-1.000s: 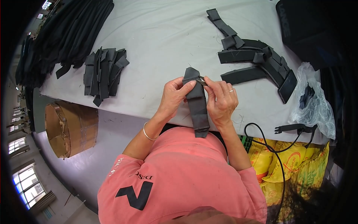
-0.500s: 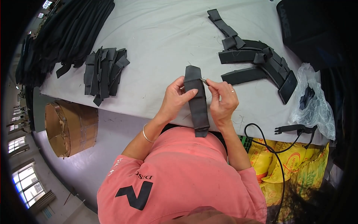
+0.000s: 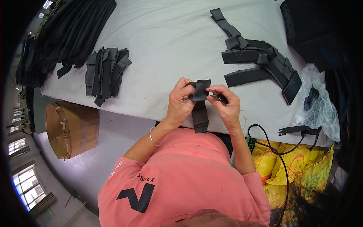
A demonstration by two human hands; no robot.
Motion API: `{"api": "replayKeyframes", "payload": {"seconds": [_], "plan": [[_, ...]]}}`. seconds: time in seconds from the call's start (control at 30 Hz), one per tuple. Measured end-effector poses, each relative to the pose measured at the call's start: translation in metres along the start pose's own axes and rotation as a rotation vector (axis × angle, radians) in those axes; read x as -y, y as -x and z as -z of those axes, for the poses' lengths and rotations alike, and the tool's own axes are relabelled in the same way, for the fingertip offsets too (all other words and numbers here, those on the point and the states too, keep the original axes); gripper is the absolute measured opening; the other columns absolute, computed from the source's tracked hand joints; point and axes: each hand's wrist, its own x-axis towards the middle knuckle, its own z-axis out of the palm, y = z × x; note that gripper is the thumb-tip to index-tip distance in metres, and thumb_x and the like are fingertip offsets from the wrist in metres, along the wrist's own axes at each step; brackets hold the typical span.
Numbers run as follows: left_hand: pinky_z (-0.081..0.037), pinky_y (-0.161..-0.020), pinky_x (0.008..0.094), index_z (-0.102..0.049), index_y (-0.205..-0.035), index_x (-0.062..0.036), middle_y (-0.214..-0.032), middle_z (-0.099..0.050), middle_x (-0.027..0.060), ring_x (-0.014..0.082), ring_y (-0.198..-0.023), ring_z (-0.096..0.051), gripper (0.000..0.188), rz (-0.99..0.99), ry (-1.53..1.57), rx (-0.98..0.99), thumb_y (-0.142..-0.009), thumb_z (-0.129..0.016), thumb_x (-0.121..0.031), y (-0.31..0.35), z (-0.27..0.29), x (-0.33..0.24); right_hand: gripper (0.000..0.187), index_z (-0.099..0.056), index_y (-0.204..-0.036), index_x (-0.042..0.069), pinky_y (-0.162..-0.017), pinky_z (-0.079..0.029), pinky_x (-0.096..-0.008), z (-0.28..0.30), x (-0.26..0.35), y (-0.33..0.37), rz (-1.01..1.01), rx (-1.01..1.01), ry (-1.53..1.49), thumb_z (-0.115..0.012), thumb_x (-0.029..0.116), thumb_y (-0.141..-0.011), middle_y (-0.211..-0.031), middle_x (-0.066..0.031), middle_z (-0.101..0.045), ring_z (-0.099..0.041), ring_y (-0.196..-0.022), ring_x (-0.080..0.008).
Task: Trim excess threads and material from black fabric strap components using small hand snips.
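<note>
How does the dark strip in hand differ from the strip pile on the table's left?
The strip is held in the left hand, while the pile lies untouched on the table. The strip is separate; the pile has several overlapping pieces. The strip reaches toward the pink shirt; the pile sits farther off. Both look dark and fabric-like.

There were 1 left hand (image 3: 181, 100), 1 right hand (image 3: 226, 104), 1 dark fabric piece (image 3: 200, 113), 1 dark tool (image 3: 222, 98), 1 bracelet (image 3: 151, 138), 2 groups of dark strips (image 3: 106, 75), 1 cardboard bin (image 3: 85, 128), 1 clear bag (image 3: 325, 111) and at least 2 yellow sacks (image 3: 289, 162).
</note>
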Motion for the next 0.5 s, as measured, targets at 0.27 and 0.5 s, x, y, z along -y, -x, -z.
{"api": "replayKeyframes", "payload": {"seconds": [0.27,0.5], "plan": [[-0.040,-0.052,0.0192,-0.060,-0.075,-0.0008,-0.094,-0.049,-0.0003,0.0057,-0.079,-0.048,0.010,-0.043,-0.023,0.001,-0.075,-0.062,0.009,0.000,0.001,0.000,0.019,-0.067,-0.095,0.006,-0.064,-0.047,-0.0271,0.003,0.020,0.000,0.093,-0.003,0.219,-0.070,0.007,-0.076,-0.083,-0.0051,-0.065,-0.060,-0.070,-0.0155],[-0.042,-0.053,0.0194,-0.060,-0.073,0.0010,-0.095,-0.051,0.0007,0.0058,-0.078,-0.050,0.009,-0.036,-0.018,-0.002,-0.073,-0.063,0.010,0.001,0.002,0.003,0.013,-0.069,-0.087,0.008,-0.056,-0.043,-0.0299,0.009,0.028,0.005,0.184,0.067,0.455,-0.070,0.010,-0.074,-0.072,-0.0040,-0.063,-0.058,-0.062,-0.0205]]}}
